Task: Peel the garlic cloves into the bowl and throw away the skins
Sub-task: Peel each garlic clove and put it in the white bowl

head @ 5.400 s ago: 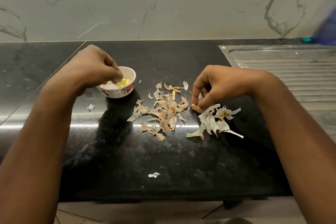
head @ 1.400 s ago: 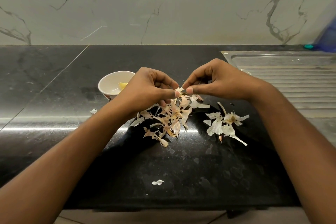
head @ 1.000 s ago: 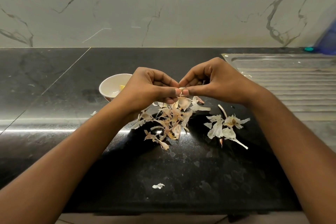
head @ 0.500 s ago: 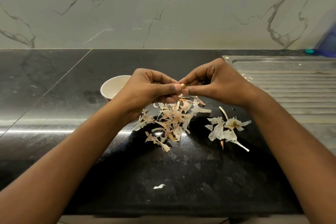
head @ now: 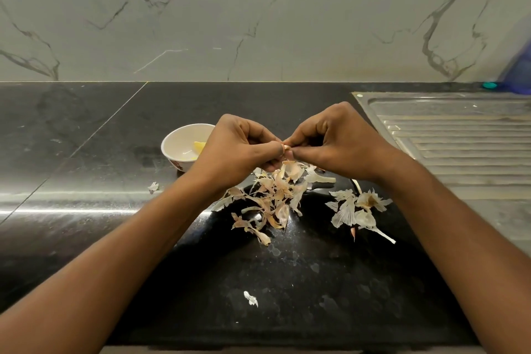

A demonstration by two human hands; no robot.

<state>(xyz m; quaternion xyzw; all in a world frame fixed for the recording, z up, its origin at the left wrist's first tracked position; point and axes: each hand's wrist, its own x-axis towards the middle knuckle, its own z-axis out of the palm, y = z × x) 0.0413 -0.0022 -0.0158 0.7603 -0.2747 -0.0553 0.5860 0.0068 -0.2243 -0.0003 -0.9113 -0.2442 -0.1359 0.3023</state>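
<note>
Pinching one garlic clove [head: 286,147] between them, left hand [head: 240,149] and right hand [head: 334,145] meet above the skins [head: 273,198]; bowl [head: 181,149] sits far left, holding peeled garlic.

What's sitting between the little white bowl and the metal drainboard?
In the head view, the left hand and right hand pinch a garlic clove there, above a heap of skins on the counter.
</note>
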